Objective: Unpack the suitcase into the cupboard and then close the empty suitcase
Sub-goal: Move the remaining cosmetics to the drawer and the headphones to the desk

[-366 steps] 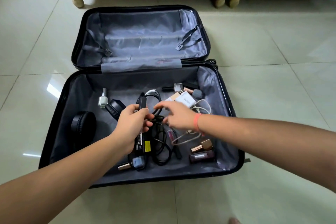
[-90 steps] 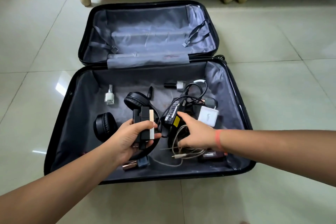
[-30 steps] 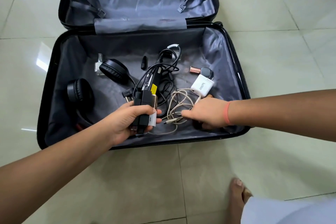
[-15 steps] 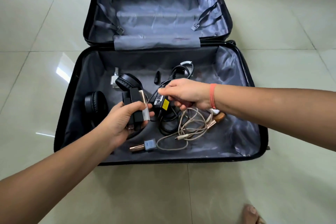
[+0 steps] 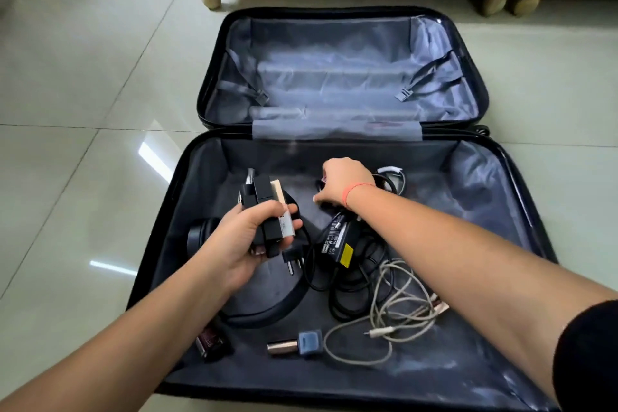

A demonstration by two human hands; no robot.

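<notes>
Several boxes (image 5: 263, 191) in left hand (image 5: 242, 242)

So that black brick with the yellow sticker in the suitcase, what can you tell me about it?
It is a black, plastic-looking power adapter, a flat oblong brick with a white-printed label and a yellow sticker on top. It lies slanted on the grey lining of the open suitcase, its far end beneath the wrist of the right hand; whether they touch is unclear. A black cable loops loosely beside and below it, and a two-pin plug lies to its left.
</notes>
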